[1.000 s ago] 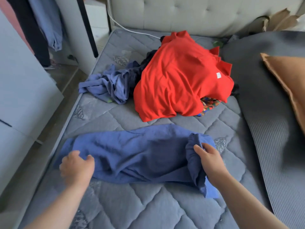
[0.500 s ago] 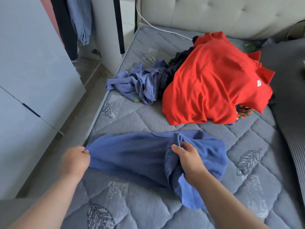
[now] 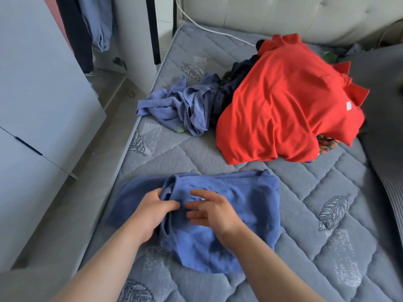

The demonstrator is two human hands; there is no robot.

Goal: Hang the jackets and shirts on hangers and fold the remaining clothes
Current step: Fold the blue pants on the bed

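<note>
1. Grey-quilted and stitched with leaf shapes, the padded mattress [image 3: 316,175] fills the near ground under both forearms.
2. On its near part, close to the left edge, lies the blue soft-cloth garment [image 3: 244,205], doubled over into a rough rectangle.
3. The left hand [image 3: 152,212] sits on the garment's left part. Its fingers curl into a bunched fold with the thumb against it, pinching the cloth.
4. Just beside it, the right hand [image 3: 214,211] is spread and relaxed over the top layer, gripping nothing. I cannot tell whether the fingertips touch the fabric.
5. Farther up the mattress, well apart from the blue garment, a crumpled lilac-blue garment [image 3: 185,105] lies near the left edge.
6. Touching its right side is a dark navy bundle of cloth [image 3: 229,88], partly covered by a bright red shirt [image 3: 283,110] draped over a heap.
7. A multicoloured patterned cloth [image 3: 326,144] peeks out beneath the red shirt's near right edge.
8. A dark grey ribbed mat [image 3: 388,118] runs along the right side.
9. A white flat-fronted cabinet [image 3: 32,83] stands on the floor at left.
10. Farthest back, a thin white cable [image 3: 207,29] crosses the mattress before a beige tufted headboard [image 3: 283,14].
</note>
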